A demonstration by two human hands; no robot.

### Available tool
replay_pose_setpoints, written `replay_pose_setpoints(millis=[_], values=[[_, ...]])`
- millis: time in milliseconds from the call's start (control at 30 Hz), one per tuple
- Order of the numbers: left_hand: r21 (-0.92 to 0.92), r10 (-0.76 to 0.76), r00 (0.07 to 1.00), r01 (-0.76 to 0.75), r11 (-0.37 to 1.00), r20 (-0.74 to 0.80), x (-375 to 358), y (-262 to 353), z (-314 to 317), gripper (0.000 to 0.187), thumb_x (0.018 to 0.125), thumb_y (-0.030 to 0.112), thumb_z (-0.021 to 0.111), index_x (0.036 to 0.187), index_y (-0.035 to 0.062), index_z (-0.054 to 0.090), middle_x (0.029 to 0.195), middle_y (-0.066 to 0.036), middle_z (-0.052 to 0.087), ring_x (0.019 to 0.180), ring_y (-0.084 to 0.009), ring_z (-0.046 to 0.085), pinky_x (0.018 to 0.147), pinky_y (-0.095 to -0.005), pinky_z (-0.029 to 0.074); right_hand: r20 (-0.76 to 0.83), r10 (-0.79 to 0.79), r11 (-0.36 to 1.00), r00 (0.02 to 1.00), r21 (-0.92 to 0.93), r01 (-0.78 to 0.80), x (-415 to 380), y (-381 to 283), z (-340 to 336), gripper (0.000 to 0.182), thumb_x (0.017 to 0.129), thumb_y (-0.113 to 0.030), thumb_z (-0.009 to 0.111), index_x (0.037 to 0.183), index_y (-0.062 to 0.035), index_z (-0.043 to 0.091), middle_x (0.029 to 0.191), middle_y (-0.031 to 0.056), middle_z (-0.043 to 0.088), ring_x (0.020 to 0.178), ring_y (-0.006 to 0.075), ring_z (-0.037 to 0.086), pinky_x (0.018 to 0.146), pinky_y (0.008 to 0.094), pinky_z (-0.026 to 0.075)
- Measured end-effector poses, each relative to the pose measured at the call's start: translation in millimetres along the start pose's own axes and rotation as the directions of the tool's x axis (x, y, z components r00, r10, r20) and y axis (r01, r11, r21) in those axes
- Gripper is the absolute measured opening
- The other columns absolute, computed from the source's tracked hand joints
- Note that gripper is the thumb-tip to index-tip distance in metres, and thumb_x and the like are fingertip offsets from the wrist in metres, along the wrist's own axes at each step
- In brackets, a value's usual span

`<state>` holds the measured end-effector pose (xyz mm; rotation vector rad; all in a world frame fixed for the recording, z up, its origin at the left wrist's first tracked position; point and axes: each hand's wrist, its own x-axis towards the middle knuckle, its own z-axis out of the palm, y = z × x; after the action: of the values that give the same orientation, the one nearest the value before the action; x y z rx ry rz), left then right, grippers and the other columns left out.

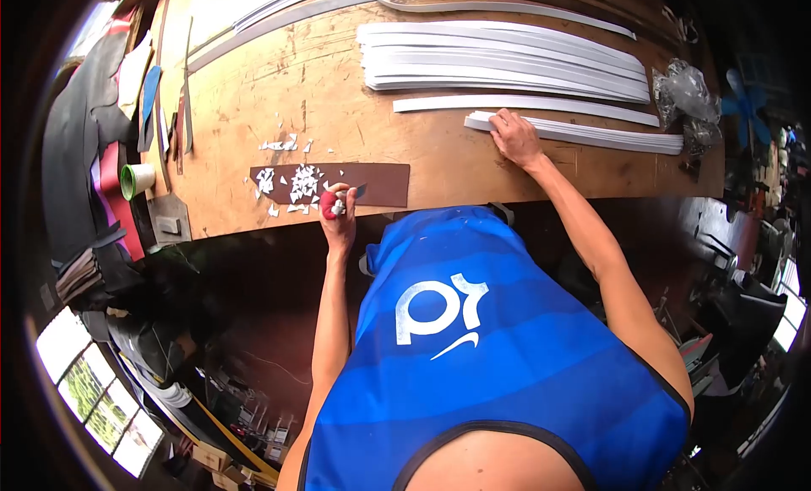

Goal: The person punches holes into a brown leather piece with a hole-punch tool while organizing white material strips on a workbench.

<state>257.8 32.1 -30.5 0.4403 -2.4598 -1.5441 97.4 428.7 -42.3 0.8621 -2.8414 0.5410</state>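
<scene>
In the head view, a wooden table (241, 102) stretches across the far part of the scene, with the person in a blue shirt (524, 322) on its near side. The left hand (339, 210) is at the near edge, its fingers curled in around a small dark piece (361, 191) that pokes out on the right; what that piece is cannot be told. Red and white wrapping (329, 205) shows on the fingers. This hand is over a flat brown board (387, 183), where small white scraps (304, 180) lie in heaps, some spilling onto the wood. The right hand (514, 137) has bent fingers over the left end of a narrow bundle of white strips (608, 139), touching it; whether it grips or only presses cannot be told. Just beyond lies another narrow white bundle (524, 104), and farther off a wide stack of strips (498, 64). A clear plastic bag (688, 90) sits to the right of these, and a cup (138, 180) with a green inside is at the far left.
</scene>
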Motion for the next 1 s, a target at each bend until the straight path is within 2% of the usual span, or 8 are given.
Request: replay_pose_setpoints(millis=[200,467,600,667,800,867,933,1000], values=[[0.038,0.024,0.975,-0.034,0.999,0.222,-14.8,2.9,-10.7,0.022,0.091,0.012,0.074,0.112,0.0049,0.07,0.096,-0.014,0.072,0.088,-0.0199,0.07,0.078,-0.0306,0.054,0.026,0.008,0.997,1.0,0.08,-0.01,7.1,-44.9,-14.2,0.021,0.08,-0.013,0.071,0.099,-0.0098,0.064,0.095,0.0063,0.06,0.084,0.0273,0.066,0.07,0.0411,0.055],[0.087,0.047,0.967,-0.071,0.994,0.251,-31.3,-18.4,-22.9,0.028,0.095,0.018,0.069,0.123,0.0118,0.069,0.1,-0.015,0.072,0.09,-0.0248,0.071,0.08,-0.0319,0.054,0.189,-0.127,0.944,0.974,0.324,0.06,21.7,-161.0,38.7,0.019,0.082,-0.018,0.07,0.099,-0.0115,0.065,0.094,0.0071,0.065,0.086,0.0287,0.068,0.071,0.0393,0.057],[-0.071,-0.022,0.999,0.02,0.997,-0.033,-25.2,-30.6,-35.7,0.023,0.099,0.011,0.064,0.12,0.0055,0.07,0.102,-0.012,0.074,0.09,-0.0164,0.07,0.08,-0.0298,0.054,0.248,-0.179,0.914,0.952,0.399,0.068,34.7,-187.4,60.7,0.019,0.083,-0.019,0.069,0.099,-0.0101,0.065,0.099,0.0072,0.067,0.091,0.0306,0.067,0.077,0.0427,0.056],[-0.133,-0.096,0.995,0.09,0.987,-0.035,-27.0,-32.2,-35.9,0.024,0.099,0.014,0.065,0.12,0.0053,0.07,0.103,-0.012,0.074,0.09,-0.0148,0.069,0.08,-0.0296,0.054,0.287,-0.159,0.928,0.945,0.37,0.043,38.6,-192.1,65.5,0.022,0.083,-0.019,0.069,0.103,-0.0109,0.065,0.108,0.0078,0.066,0.096,0.0301,0.067,0.078,0.0419,0.057],[0.078,0.083,0.992,-0.091,0.993,0.099,-35.6,-34.3,-27.2,0.026,0.097,0.022,0.068,0.122,0.0132,0.071,0.096,-0.013,0.073,0.089,-0.015,0.068,0.078,-0.0324,0.053,0.249,-0.185,0.942,0.951,0.321,0.099,39.0,-198.5,66.4,0.022,0.083,-0.018,0.07,0.104,-0.0104,0.066,0.11,0.0074,0.065,0.096,0.03,0.066,0.079,0.0409,0.057],[-0.146,-0.124,0.99,0.132,0.98,0.065,-39.1,-51.4,-26.2,0.027,0.098,0.021,0.066,0.123,0.0104,0.07,0.094,-0.012,0.072,0.086,-0.0145,0.067,0.077,-0.0318,0.052,0.26,-0.183,0.938,0.948,0.334,0.09,38.4,-201.4,64.0,0.022,0.083,-0.018,0.07,0.104,-0.0103,0.066,0.109,0.0072,0.065,0.095,0.0301,0.066,0.079,0.0409,0.056],[-0.098,-0.249,0.968,0.247,0.964,-0.01,-32.1,-50.6,-39.1,0.026,0.099,0.017,0.065,0.122,0.0069,0.07,0.088,-0.012,0.07,0.077,-0.0132,0.065,0.071,-0.0311,0.051,0.271,-0.174,0.936,0.947,0.343,0.074,36.6,-204.6,65.0,0.022,0.083,-0.018,0.07,0.103,-0.0103,0.066,0.108,0.0069,0.064,0.094,0.0303,0.066,0.079,0.0409,0.056],[-0.081,-0.067,0.989,0.056,0.995,-0.129,-33.1,-47.8,-41.3,0.025,0.1,0.013,0.063,0.123,0.0052,0.069,0.076,0.007,0.058,0.065,-0.0021,0.045,0.054,-0.0233,0.036,0.233,-0.162,0.942,0.959,0.325,0.08,35.3,-209.8,69.4,0.022,0.082,-0.017,0.07,0.102,-0.0103,0.066,0.106,0.007,0.063,0.092,0.0311,0.065,0.078,0.0414,0.056]])
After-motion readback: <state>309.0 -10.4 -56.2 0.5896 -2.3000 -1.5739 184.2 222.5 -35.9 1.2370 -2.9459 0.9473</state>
